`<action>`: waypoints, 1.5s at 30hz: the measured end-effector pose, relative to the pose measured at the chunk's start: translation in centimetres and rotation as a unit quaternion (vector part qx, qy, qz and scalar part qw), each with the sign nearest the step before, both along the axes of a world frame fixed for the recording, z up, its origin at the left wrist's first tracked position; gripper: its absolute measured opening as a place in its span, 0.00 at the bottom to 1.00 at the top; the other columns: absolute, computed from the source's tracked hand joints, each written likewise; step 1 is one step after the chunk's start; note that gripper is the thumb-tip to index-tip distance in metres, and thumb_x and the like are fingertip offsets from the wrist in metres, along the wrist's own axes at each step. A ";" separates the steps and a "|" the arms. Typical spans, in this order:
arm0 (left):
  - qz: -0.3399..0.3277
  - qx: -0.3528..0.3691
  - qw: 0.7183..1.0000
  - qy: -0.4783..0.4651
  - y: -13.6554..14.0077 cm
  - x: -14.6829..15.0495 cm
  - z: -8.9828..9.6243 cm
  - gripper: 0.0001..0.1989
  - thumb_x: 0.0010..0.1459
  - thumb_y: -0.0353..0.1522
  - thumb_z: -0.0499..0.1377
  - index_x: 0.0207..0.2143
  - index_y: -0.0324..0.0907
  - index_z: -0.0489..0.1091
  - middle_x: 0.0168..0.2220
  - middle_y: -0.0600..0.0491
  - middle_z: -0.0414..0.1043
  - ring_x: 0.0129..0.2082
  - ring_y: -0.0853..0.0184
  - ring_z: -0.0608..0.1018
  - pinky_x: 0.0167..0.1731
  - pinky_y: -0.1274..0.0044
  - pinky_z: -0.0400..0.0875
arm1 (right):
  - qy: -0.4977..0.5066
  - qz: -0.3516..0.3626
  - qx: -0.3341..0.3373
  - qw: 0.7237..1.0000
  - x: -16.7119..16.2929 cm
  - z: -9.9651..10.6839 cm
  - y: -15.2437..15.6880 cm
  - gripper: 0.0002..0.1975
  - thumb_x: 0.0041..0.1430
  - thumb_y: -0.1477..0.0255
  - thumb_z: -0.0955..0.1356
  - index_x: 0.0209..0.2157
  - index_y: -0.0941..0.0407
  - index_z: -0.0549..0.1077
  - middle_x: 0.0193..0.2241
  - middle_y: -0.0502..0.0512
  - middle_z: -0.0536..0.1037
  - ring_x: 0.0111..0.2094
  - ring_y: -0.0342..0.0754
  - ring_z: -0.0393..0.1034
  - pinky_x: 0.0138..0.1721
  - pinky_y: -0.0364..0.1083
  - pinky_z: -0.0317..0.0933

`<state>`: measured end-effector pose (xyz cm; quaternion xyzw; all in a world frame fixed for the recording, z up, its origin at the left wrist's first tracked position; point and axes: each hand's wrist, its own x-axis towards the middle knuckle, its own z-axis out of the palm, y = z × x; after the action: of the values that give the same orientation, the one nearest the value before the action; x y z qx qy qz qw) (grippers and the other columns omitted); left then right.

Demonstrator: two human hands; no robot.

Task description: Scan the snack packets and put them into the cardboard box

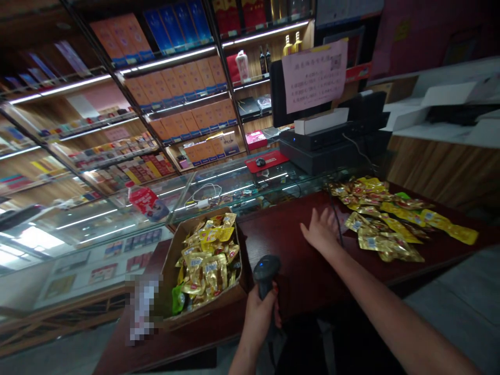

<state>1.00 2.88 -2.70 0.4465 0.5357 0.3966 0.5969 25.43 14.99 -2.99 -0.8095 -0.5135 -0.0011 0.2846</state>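
Note:
My left hand (260, 312) is wrapped around the handle of a dark barcode scanner (267, 268), its head up and a small blue light on top. To its left, an open cardboard box (167, 276) holds many shiny gold and yellow snack packets (211, 265). Over the dark red tabletop (269, 224), my right hand (322, 229) is stretched out with its fingers apart and nothing visible in it. A thin black cable (336, 221) runs right beside those fingers; whether they touch it I cannot tell. More gold and yellow packets (386, 239) lie spread to the right of this hand.
Beyond the table stands a glass display counter (183, 190) with a red and white bottle (146, 202), a mouse (260, 162) on a red mat, and a monitor (278, 94) bearing a paper sign. Shelves of boxes (175, 83) line the back. A blurred patch (144, 307) hides something left of the box.

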 end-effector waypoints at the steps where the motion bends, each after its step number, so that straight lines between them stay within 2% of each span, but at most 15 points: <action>1: 0.001 0.000 1.000 0.001 0.0 0.0 0.0 0.24 0.48 0.48 0.65 0.38 0.40 0.67 0.16 0.62 0.65 0.08 0.72 0.66 0.08 0.82 0.60 | -0.028 -0.025 -0.004 0.999 1.6 -0.1 -0.6 0.39 0.60 0.62 0.67 0.65 0.70 0.55 0.65 0.87 0.50 0.67 0.80 0.36 0.58 0.77 0.37; 4: 0.002 0.005 1.000 0.002 -0.1 0.2 0.0 0.22 0.48 0.47 0.65 0.38 0.40 0.67 0.15 0.63 0.65 0.08 0.72 0.66 0.08 0.82 0.60 | -0.084 -0.074 -0.029 0.993 4.7 -0.2 -2.1 0.39 0.63 0.61 0.63 0.67 0.71 0.50 0.64 0.90 0.50 0.67 0.82 0.36 0.56 0.80 0.33; 8: 0.006 0.006 1.000 0.009 -0.2 0.2 0.2 0.21 0.48 0.46 0.65 0.37 0.41 0.67 0.16 0.62 0.65 0.09 0.73 0.67 0.09 0.82 0.62 | -0.085 -0.108 -0.110 0.984 5.0 -0.3 -2.9 0.37 0.63 0.60 0.62 0.66 0.69 0.54 0.62 0.88 0.56 0.64 0.83 0.46 0.56 0.80 0.31; 11: 0.012 -0.005 1.000 0.024 -0.3 0.3 0.3 0.21 0.48 0.45 0.64 0.38 0.41 0.66 0.16 0.63 0.65 0.09 0.73 0.67 0.09 0.82 0.62 | -0.088 -0.044 -0.133 0.986 2.8 -0.7 -2.9 0.37 0.63 0.61 0.63 0.67 0.68 0.54 0.62 0.85 0.58 0.64 0.78 0.51 0.60 0.74 0.37; 16: 0.016 0.005 0.999 0.045 -0.3 0.5 0.4 0.21 0.48 0.45 0.64 0.38 0.41 0.66 0.16 0.63 0.65 0.09 0.72 0.67 0.09 0.81 0.62 | -0.087 0.063 -0.100 0.989 -2.3 -1.1 -3.0 0.33 0.63 0.66 0.63 0.66 0.67 0.57 0.64 0.79 0.59 0.68 0.71 0.45 0.63 0.67 0.38; 18: 0.018 0.011 0.999 0.044 -0.2 0.5 0.3 0.21 0.48 0.45 0.64 0.38 0.40 0.66 0.16 0.62 0.65 0.09 0.72 0.67 0.09 0.81 0.62 | -0.083 0.099 -0.086 0.988 -3.3 -0.9 -3.2 0.30 0.63 0.70 0.61 0.65 0.66 0.58 0.65 0.75 0.59 0.68 0.68 0.46 0.63 0.64 0.41; 23: 0.012 0.013 0.999 0.046 -0.2 0.4 0.0 0.21 0.49 0.45 0.64 0.38 0.41 0.66 0.16 0.62 0.65 0.09 0.72 0.67 0.09 0.82 0.62 | -0.102 0.184 -0.090 0.973 -1.0 0.2 -2.7 0.29 0.62 0.78 0.59 0.65 0.59 0.61 0.67 0.68 0.58 0.67 0.63 0.50 0.58 0.60 0.51; 26: 0.007 0.014 0.999 0.041 -0.2 0.3 -0.2 0.21 0.49 0.46 0.64 0.37 0.41 0.66 0.16 0.62 0.65 0.09 0.72 0.67 0.09 0.82 0.61 | -0.132 0.247 -0.126 0.952 1.0 1.1 -2.1 0.27 0.63 0.81 0.57 0.62 0.57 0.66 0.62 0.67 0.67 0.63 0.61 0.57 0.55 0.57 0.54; 28: 0.004 0.016 0.999 0.036 -0.2 0.3 -0.2 0.21 0.50 0.46 0.64 0.38 0.41 0.66 0.16 0.63 0.65 0.09 0.72 0.67 0.09 0.82 0.61 | -0.138 0.237 -0.140 0.951 1.6 1.6 -2.0 0.24 0.64 0.79 0.59 0.61 0.58 0.67 0.54 0.69 0.74 0.57 0.61 0.65 0.52 0.56 0.56; 31: 0.003 0.014 0.999 0.033 -0.2 0.3 -0.2 0.21 0.50 0.46 0.65 0.38 0.41 0.66 0.16 0.62 0.65 0.09 0.72 0.67 0.09 0.82 0.61 | -0.127 0.200 -0.150 0.960 1.2 2.0 -2.3 0.20 0.62 0.71 0.66 0.55 0.61 0.72 0.46 0.71 0.78 0.49 0.62 0.70 0.49 0.55 0.57; 34: -0.003 0.018 0.999 0.035 -0.3 0.2 -0.1 0.20 0.50 0.46 0.64 0.38 0.41 0.67 0.16 0.62 0.65 0.09 0.72 0.67 0.09 0.82 0.62 | -0.079 0.220 -0.113 0.966 -0.2 1.3 -3.4 0.19 0.62 0.66 0.67 0.53 0.59 0.73 0.46 0.67 0.78 0.48 0.60 0.71 0.47 0.53 0.59; 37: -0.017 0.028 0.999 0.032 -0.4 0.1 -0.1 0.19 0.51 0.44 0.64 0.38 0.41 0.67 0.17 0.62 0.65 0.09 0.73 0.67 0.10 0.82 0.63 | -0.001 0.244 -0.010 0.970 -1.9 -0.2 -5.1 0.22 0.66 0.65 0.63 0.60 0.53 0.66 0.50 0.60 0.77 0.48 0.55 0.70 0.47 0.49 0.61; 40: -0.030 0.027 0.999 0.022 -0.5 0.0 0.0 0.19 0.51 0.44 0.64 0.38 0.41 0.67 0.17 0.62 0.65 0.09 0.73 0.67 0.10 0.82 0.62 | 0.045 0.251 0.070 0.964 -2.9 -1.3 -6.3 0.19 0.67 0.66 0.61 0.58 0.47 0.69 0.46 0.55 0.78 0.45 0.53 0.69 0.46 0.48 0.62; 42: -0.036 0.024 0.999 0.018 -0.4 -0.1 0.0 0.19 0.51 0.44 0.64 0.38 0.41 0.67 0.17 0.62 0.65 0.09 0.73 0.66 0.10 0.82 0.62 | 0.074 0.252 0.096 0.960 -2.8 -1.7 -6.5 0.17 0.66 0.67 0.62 0.54 0.46 0.72 0.44 0.54 0.78 0.45 0.53 0.69 0.47 0.49 0.63; 45: -0.037 0.017 0.999 0.021 -0.4 -0.1 0.0 0.19 0.51 0.44 0.64 0.38 0.40 0.67 0.17 0.62 0.65 0.09 0.73 0.67 0.09 0.82 0.62 | 0.134 0.241 0.117 0.954 -2.0 -2.1 -6.1 0.17 0.63 0.70 0.62 0.52 0.50 0.73 0.44 0.55 0.78 0.47 0.53 0.69 0.50 0.51 0.63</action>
<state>0.86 2.48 -2.74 0.4843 0.5242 0.3743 0.5921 23.46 8.92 -5.08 -0.6151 -0.6470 0.1159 0.4354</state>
